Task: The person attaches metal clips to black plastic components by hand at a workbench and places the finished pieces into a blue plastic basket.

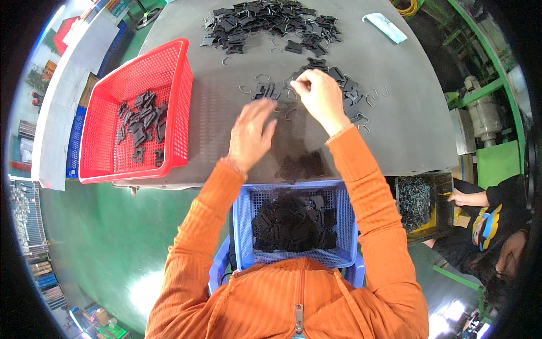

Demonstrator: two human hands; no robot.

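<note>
My left hand (251, 133) hovers over the grey table, slightly blurred, its fingers stretched and thumb apart, with nothing visible in it. Just beyond its fingertips lie a few small black plastic parts (267, 90). My right hand (322, 99) is farther out, thumb and forefinger pinched together; whatever is between them is too small to make out. Bent metal wire hooks (291, 114) lie around both hands. More black parts (351, 89) sit at the right hand's far side, partly hidden by it. A large heap of black parts mixed with hooks (265, 22) covers the table's far side.
A red basket (182, 113) holding black parts stands at left on the table (214, 135). A blue basket (240, 226) of black parts is against my body. A pale blue packet (385, 28) lies far right. At right, another person's hand (466, 198) is by a metal-filled bin (435, 226).
</note>
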